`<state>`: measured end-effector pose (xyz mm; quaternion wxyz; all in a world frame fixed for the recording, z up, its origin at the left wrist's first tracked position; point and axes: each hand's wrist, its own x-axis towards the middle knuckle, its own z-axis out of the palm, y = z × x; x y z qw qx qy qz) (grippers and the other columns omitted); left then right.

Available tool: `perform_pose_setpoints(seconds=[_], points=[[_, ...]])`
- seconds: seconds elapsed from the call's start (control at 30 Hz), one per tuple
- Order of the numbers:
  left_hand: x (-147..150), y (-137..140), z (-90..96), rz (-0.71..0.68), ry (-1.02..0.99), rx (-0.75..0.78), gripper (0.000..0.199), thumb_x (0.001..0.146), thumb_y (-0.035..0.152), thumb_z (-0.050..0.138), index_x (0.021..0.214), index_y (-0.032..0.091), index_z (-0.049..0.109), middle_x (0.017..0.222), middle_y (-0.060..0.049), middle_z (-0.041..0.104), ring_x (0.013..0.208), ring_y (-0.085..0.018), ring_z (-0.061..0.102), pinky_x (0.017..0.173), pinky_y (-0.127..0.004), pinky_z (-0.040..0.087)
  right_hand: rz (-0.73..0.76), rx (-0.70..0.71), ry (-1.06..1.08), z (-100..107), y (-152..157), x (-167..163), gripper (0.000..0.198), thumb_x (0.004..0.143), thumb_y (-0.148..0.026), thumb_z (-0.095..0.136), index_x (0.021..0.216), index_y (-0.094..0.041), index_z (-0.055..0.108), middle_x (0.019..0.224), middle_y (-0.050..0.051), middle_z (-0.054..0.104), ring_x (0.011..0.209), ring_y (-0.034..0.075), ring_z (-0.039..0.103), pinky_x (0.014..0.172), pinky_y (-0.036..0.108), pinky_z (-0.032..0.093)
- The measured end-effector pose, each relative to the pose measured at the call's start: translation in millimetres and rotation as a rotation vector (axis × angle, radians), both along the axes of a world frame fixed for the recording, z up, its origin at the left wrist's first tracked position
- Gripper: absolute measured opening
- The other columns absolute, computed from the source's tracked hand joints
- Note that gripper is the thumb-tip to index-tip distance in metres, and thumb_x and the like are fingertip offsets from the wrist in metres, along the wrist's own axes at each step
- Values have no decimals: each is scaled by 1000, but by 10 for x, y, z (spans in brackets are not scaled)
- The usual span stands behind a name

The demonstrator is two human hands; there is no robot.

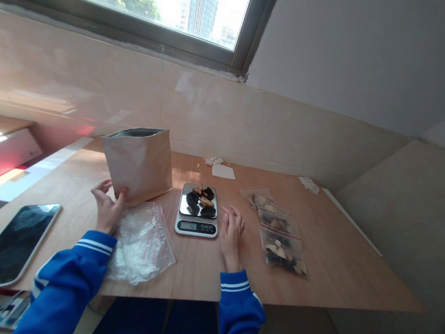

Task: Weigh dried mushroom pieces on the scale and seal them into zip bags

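My left hand (108, 208) is at the lower left corner of a brown kraft paper pouch (138, 165), its thumb against the front and its fingers apart. The pouch stands upright with its top open; its contents are hidden. Just below it lies a pile of clear zip bags (143, 246) with red seal strips. A small white kitchen scale (196, 227) with a steel top carries several dark and tan dried pieces (201, 201), like dried mushroom. Its display is too small to read. My right hand (232, 232) rests open on the table beside the scale, holding nothing.
Several filled zip bags (282, 251) overlap on the right, with similar dark and tan pieces inside. A tablet (10, 247) lies at the left edge, a white cable near it. White paper (223, 171) and crumpled tissue (309, 185) lie at the back, below the wall and window.
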<state>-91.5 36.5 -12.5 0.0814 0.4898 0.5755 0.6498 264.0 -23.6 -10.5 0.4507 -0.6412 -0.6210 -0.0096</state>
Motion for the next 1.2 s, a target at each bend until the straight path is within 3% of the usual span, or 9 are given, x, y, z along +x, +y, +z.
perform_pose_setpoints(seconds=[0.2,0.27,0.33,0.43,0.53,0.7,0.9,1.07,1.2], points=[[224,-448,594,216,159,196,34,82,33,57,111,17,48,120,-13,51,115,-28,51,96,-44,43,-1,15,-17,-12,9,8,35,99,-31,32,116,-22,62,125,12,53,120,24,47,101,47,34],[421,-678,805,96,231,-27,19,89,35,46,98,20,55,94,-7,61,86,-23,60,76,-36,49,1,23,-16,-8,12,0,34,98,-29,32,115,-22,61,123,12,53,119,24,47,100,47,34],[641,-856,894,-120,333,-331,24,90,42,44,95,22,57,78,-2,64,65,-20,60,62,-32,45,-9,38,-19,-8,17,-2,32,97,-26,34,114,-22,61,120,12,54,117,24,48,99,47,34],[933,-970,783,-306,559,-770,33,91,45,40,80,20,58,66,-6,64,64,-24,64,59,-33,43,-36,61,-19,-15,20,9,31,95,-23,35,112,-22,60,119,12,55,115,25,49,97,47,36],[1127,-986,568,-290,767,-968,37,91,45,40,83,16,60,82,-16,68,77,-31,67,63,-37,44,-57,70,-16,-24,12,19,29,92,-20,37,109,-21,61,117,12,55,113,25,49,96,47,36],[1256,-1049,405,-204,907,-884,36,88,46,46,98,14,58,97,-23,64,90,-36,64,67,-40,46,-83,60,-10,-29,3,16,28,89,-16,38,105,-21,62,116,12,56,112,26,49,95,47,36],[1182,-1070,388,-247,806,-777,16,87,28,43,76,20,52,78,-11,61,76,-26,62,63,-35,42,-35,142,37,83,-23,-13,28,90,-15,37,100,-20,62,106,11,58,105,23,52,94,44,38],[1130,-1072,516,-374,533,-530,26,90,37,37,68,23,38,63,-1,52,62,-19,53,59,-31,37,268,117,60,364,-205,-266,28,94,-22,36,92,-21,63,94,8,63,95,21,58,87,37,45],[1159,-1120,649,-502,396,-340,30,93,43,35,70,23,39,67,0,49,65,-17,50,65,-31,40,538,-165,188,614,-387,-598,27,96,-35,41,93,-21,63,82,3,65,73,17,59,69,28,46]])
